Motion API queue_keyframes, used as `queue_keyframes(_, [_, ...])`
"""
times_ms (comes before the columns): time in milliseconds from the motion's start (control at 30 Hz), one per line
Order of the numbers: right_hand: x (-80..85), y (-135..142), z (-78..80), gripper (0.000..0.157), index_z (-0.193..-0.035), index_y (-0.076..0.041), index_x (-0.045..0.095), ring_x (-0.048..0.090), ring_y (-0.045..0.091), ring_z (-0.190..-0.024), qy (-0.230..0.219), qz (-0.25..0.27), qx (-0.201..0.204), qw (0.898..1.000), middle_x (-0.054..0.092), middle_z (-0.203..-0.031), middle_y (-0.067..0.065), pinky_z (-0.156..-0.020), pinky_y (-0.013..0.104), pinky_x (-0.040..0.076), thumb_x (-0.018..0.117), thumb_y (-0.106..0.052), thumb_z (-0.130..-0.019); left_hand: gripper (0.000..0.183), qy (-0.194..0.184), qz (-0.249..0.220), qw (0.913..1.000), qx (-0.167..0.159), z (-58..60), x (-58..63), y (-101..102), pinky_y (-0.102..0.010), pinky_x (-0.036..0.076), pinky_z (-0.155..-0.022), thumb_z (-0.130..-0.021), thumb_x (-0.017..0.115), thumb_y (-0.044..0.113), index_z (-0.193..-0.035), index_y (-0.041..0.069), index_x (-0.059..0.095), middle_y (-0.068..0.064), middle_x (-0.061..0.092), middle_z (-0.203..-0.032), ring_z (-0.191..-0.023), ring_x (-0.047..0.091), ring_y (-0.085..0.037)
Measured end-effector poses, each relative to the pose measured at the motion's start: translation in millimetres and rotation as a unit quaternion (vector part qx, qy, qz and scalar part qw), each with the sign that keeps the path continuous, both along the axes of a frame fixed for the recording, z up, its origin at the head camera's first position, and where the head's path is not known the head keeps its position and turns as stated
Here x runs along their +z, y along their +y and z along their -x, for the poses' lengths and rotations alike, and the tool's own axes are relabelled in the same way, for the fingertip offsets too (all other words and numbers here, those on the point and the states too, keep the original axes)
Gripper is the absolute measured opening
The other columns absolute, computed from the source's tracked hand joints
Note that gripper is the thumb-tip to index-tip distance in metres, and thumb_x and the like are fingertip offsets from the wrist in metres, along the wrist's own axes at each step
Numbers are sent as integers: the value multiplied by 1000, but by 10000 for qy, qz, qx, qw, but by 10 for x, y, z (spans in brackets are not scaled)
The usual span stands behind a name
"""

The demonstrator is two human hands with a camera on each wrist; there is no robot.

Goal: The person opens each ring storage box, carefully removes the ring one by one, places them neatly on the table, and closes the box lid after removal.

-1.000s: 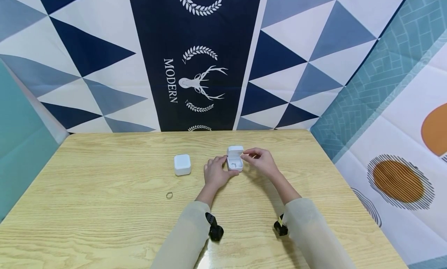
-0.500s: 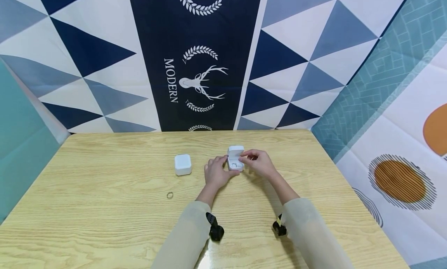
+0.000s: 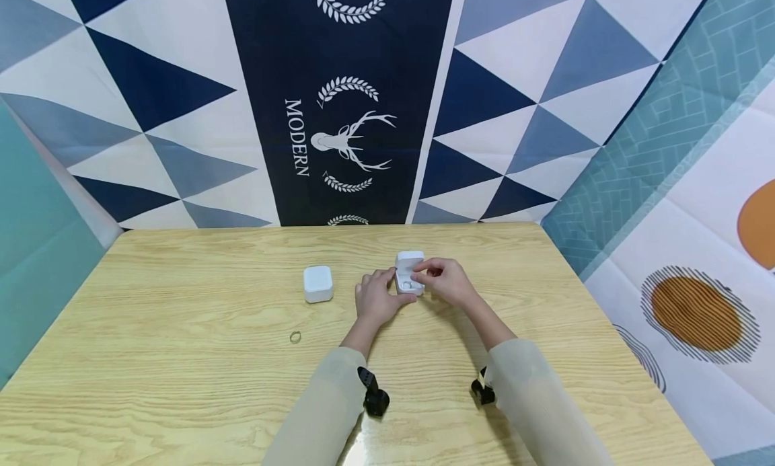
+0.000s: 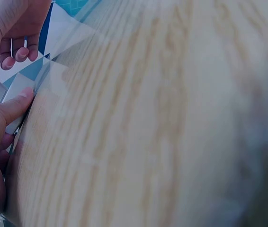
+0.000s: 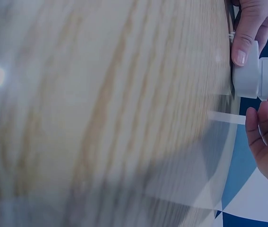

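In the head view a small white ring box point(image 3: 409, 256) stands on the table with its lid raised. A ring point(image 3: 407, 286) sits in its base. My left hand point(image 3: 377, 299) grips the base, thumb across the front and fingers along the left side; the right wrist view shows that thumb on the white base point(image 5: 247, 78). My right hand point(image 3: 447, 281) reaches in from the right, thumb and forefinger extended over the open box, just above the ring. Its other fingers are loosely bent in the left wrist view, and nothing shows in its grasp.
A second white box point(image 3: 317, 284), closed, stands to the left on the wooden table point(image 3: 181, 358). Nearer the front lies a loose ring point(image 3: 294, 337). A patterned cloth point(image 3: 339, 62) hangs behind the table's far edge.
My right hand has shifted left, from beside the lid's right edge to over the inside of the box. My left hand keeps its grip on the base.
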State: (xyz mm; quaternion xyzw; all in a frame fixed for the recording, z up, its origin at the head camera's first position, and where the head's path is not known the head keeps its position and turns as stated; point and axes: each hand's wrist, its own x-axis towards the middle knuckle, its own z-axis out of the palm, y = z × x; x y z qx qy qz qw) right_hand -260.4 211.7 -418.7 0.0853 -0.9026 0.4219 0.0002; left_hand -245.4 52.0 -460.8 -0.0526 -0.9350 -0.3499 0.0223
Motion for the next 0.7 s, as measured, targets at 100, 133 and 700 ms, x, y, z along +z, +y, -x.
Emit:
queue_keyframes(100, [0, -20, 15, 17, -89, -13, 70, 41, 14, -59, -57, -106, 63, 9999, 48, -64, 0, -51, 22, 32, 67, -24, -77, 79, -17, 18, 10000, -2, 1, -1, -4, -34, 27, -83, -66, 64, 59, -131, 20, 43, 0, 51, -126, -102, 43, -19])
queue_keyframes(133, [2, -26, 19, 17, -89, -12, 70, 40, 14, -59, -70, -125, 79, 9999, 47, -63, 0, -51, 22, 32, 67, -24, -77, 79, -20, 24, 10000, -6, 2, -2, -5, -34, 27, -83, -66, 64, 59, -131, 20, 43, 0, 50, -126, -102, 43, -19])
queue_keyframes(700, [-7, -68, 94, 13, -84, -11, 70, 41, 14, -60, -210, -519, 322, 9979, 49, -63, 0, -53, 23, 33, 68, -21, -76, 79, 76, -35, 10000, 26, 7, -11, -5, -34, 27, -85, -65, 65, 59, -131, 20, 44, 0, 51, -126, -102, 43, -19])
